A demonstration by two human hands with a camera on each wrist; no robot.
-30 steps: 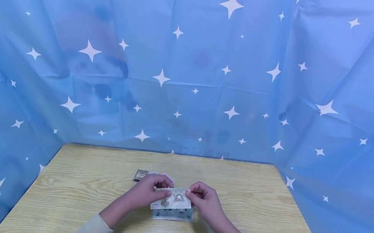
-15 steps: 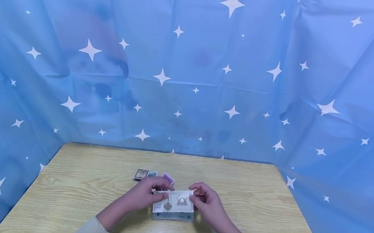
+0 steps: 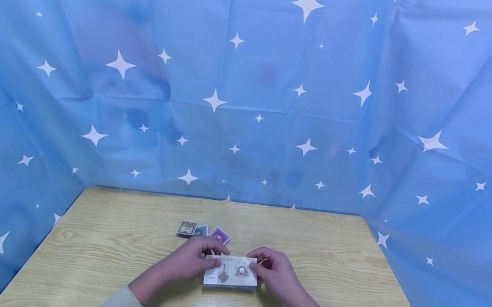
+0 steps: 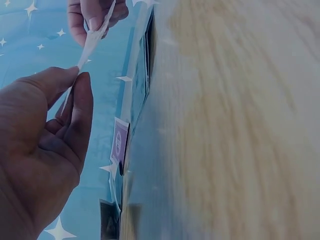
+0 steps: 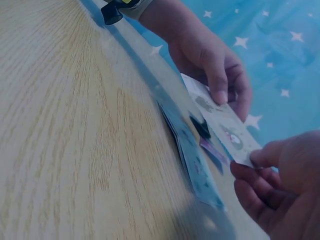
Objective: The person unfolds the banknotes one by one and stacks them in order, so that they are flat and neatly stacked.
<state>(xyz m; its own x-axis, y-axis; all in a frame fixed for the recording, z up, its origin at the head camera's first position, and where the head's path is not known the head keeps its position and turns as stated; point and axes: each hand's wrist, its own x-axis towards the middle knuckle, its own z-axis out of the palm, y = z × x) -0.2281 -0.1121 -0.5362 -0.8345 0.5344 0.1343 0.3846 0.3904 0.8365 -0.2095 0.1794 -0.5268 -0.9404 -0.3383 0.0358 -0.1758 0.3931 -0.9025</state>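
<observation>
A pale play-money note [image 3: 232,276] with a 1 and cartoon figures is stretched between both hands. My left hand [image 3: 194,259] pinches its upper left part between thumb and fingers. At the upper right corner, my right hand [image 3: 277,272] pinches it the same way. Seen from the right wrist, the note hangs above the table, apart from a bluish-green stack of notes [image 5: 194,162] lying below. That stack is almost wholly covered by the pale note in the head view. In the left wrist view the pale note appears edge-on, as a thin white strip [image 4: 89,46].
Behind the left hand lie small folded-looking pieces: a brown one [image 3: 187,228], a teal one [image 3: 202,230] and a purple one [image 3: 220,235]. The wooden table [image 3: 327,284] ends at a blue star-patterned curtain [image 3: 247,138].
Both hands have moved the pale note slightly down and right and levelled it, so it now covers nearly all of the bluish-green stack. The small pieces behind show more fully.
</observation>
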